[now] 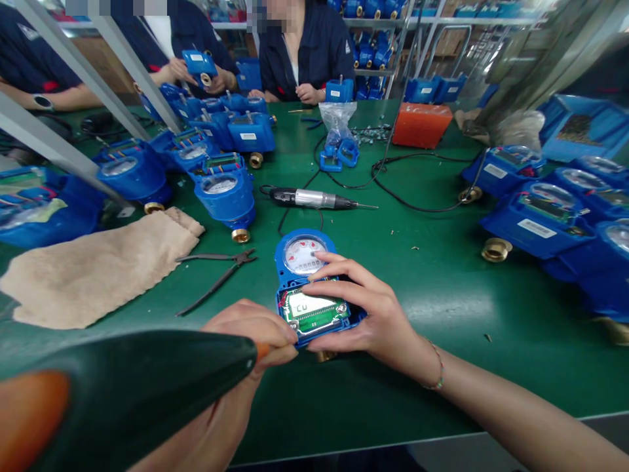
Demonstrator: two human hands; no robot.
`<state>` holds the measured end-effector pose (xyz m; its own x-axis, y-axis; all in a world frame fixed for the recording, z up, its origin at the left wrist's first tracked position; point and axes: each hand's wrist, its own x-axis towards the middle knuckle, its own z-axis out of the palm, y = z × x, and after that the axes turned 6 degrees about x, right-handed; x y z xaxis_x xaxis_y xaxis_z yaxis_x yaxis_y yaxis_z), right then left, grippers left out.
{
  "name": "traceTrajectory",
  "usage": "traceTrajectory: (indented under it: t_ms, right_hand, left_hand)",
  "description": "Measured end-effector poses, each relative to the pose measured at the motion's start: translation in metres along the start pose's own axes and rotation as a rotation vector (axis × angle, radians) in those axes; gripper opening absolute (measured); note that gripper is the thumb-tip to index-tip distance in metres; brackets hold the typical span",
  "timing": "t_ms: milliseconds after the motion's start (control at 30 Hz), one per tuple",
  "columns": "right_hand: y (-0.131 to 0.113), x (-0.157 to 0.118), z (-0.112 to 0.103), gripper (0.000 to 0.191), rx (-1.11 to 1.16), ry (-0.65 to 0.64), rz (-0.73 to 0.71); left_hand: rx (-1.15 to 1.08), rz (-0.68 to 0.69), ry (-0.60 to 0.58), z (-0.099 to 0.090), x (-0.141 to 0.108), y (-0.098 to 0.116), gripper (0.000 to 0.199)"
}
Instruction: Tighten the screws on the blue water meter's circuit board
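A blue water meter (pixel 284 262) lies in front of me, with a round red-needled dial and an uncovered green circuit board (pixel 314 320) with a small lit display. My right hand (pixel 368 298) is wrapped round its right side, fingers over the dial edge and board, thumb at the lower edge. My left hand (pixel 260 328) is closed at the lower left corner of the board, around the narrow orange front of a dark green tapered tool (pixel 162 373), which resembles a screwdriver handle. The tool's tip is hidden by the fingers.
Cutting pliers (pixel 240 257) and a tan cloth (pixel 98 269) lie to the left. Beyond the meter rests a corded electric screwdriver (pixel 314 198). More blue meters (pixel 226 190) stand left and right. An orange box (pixel 422 124) sits farther back; co-workers sit across the green table (pixel 432 262).
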<state>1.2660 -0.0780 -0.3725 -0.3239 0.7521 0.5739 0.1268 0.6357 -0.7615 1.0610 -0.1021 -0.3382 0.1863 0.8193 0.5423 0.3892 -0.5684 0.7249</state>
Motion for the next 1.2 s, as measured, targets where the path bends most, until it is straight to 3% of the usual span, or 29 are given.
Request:
traceTrajectory:
  t_ms: [167,400,600,767,1033,1200]
  right_hand:
    - [-0.001,0.002,0.0,0.051,0.028,-0.008,0.016]
    - [0.001,0.003,0.002,0.043,0.082,0.023,0.01]
    - [-0.001,0.004,0.004,0.044,0.074,0.035,0.013]
    - [-0.003,0.005,0.005,0.042,0.087,0.035,0.022]
    - [-0.001,0.006,0.006,0.038,0.105,0.032,0.023]
    - [-0.003,0.006,0.007,0.038,0.105,0.048,0.034]
  left_hand:
    - [-0.141,-0.003,0.137,0.016,0.001,0.006,0.025]
    - [-0.286,0.005,0.218,0.024,-0.001,-0.001,0.021]
    - [-0.242,-0.014,0.311,0.029,0.002,0.003,0.018]
    - [-0.339,-0.077,0.318,0.031,0.0,0.007,0.018]
    - [-0.504,-0.032,0.254,0.026,-0.003,0.002,0.027]
    - [-0.46,-0.038,0.249,0.026,0.001,0.005,0.029]
